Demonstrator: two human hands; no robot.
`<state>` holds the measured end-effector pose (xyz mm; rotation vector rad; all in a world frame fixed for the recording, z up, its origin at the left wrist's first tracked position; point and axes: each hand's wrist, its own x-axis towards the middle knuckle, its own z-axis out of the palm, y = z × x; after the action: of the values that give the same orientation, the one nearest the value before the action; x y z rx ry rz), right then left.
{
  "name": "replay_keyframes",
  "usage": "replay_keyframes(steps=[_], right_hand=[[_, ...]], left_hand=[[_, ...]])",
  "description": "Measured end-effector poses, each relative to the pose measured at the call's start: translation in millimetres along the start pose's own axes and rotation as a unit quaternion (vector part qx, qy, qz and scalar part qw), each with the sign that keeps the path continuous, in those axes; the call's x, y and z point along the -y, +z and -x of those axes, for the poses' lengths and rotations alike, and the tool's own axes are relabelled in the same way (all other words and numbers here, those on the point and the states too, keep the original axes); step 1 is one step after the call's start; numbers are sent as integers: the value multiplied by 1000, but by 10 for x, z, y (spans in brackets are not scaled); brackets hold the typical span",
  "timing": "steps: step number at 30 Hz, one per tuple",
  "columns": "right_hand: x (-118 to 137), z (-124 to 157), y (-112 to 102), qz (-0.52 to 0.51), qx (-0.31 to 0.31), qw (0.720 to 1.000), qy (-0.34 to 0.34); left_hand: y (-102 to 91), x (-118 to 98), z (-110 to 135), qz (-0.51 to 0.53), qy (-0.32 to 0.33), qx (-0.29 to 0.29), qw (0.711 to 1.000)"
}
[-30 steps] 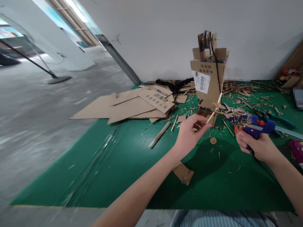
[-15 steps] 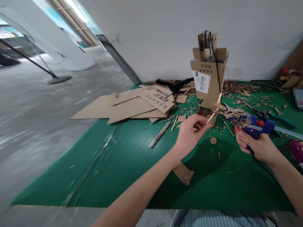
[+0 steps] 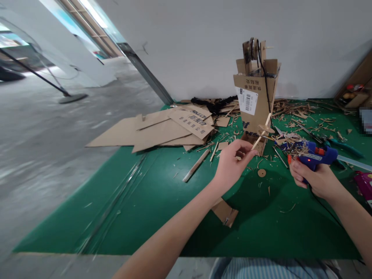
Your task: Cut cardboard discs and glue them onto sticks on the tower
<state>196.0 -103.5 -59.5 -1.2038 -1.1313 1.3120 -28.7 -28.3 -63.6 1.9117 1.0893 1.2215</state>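
Observation:
Between the thumb and fingers of my left hand (image 3: 235, 159) is a thin wooden stick (image 3: 258, 140), tilted up to the right. A cardboard disc (image 3: 266, 129) sits around the stick near its upper end. My right hand (image 3: 315, 179) is wrapped around the handle of a blue hot glue gun (image 3: 318, 153), with a small red light lit and a clear glue stick (image 3: 354, 162) out of its back. Cardboard shavings cling about its front, and its nozzle points toward the disc. A smaller cardboard disc (image 3: 262, 173) lies flat on the green table below.
Behind my hands stands a cardboard box (image 3: 257, 89) with a spool and black cord on top. Flat cardboard sheets (image 3: 165, 130) lie at the left, near a pale rod (image 3: 196, 166). Scraps, pliers (image 3: 345, 147) and a purple object (image 3: 364, 186) are at the right. A cardboard piece (image 3: 225, 212) lies nearer me.
My left hand has shifted very slightly left with the stick and disc. My right hand and the glue gun stay nearly still.

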Motion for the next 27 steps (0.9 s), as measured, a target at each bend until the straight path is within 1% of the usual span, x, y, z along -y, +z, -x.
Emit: replay_keyframes(steps=[7,11,13,15,17,19,21,23,24,27], right_hand=[[-5,0,4,6,-9,1000,2],[-43,-34,-28,-3,-16,1000,-15],[-56,-57,-54,12,-21,999,-27],[-49,-74,-69,57,-41,997,-36],[-20,-85,-65,135,-85,986,-45],[19,-93,-43,226,-122,964,-66],[47,-102,-18,298,-138,940,-97],[53,-110,0,333,-144,923,-124],[46,-112,4,340,-146,920,-132],[10,-107,-5,331,-150,920,-147]], left_hand=[[0,-1,-7,6,0,-3,1000],[-4,-11,-11,7,-1,-10,1000],[-5,-12,-12,5,-2,-12,1000],[-6,-10,-14,1,-4,-16,1000],[-7,-5,-16,1,-8,-22,1000],[-6,3,-21,13,-14,-27,999],[-3,11,-26,28,-20,-31,999],[0,13,-31,39,-29,-36,998],[1,12,-32,41,-33,-38,998],[-2,-1,-31,46,-44,-38,997]])
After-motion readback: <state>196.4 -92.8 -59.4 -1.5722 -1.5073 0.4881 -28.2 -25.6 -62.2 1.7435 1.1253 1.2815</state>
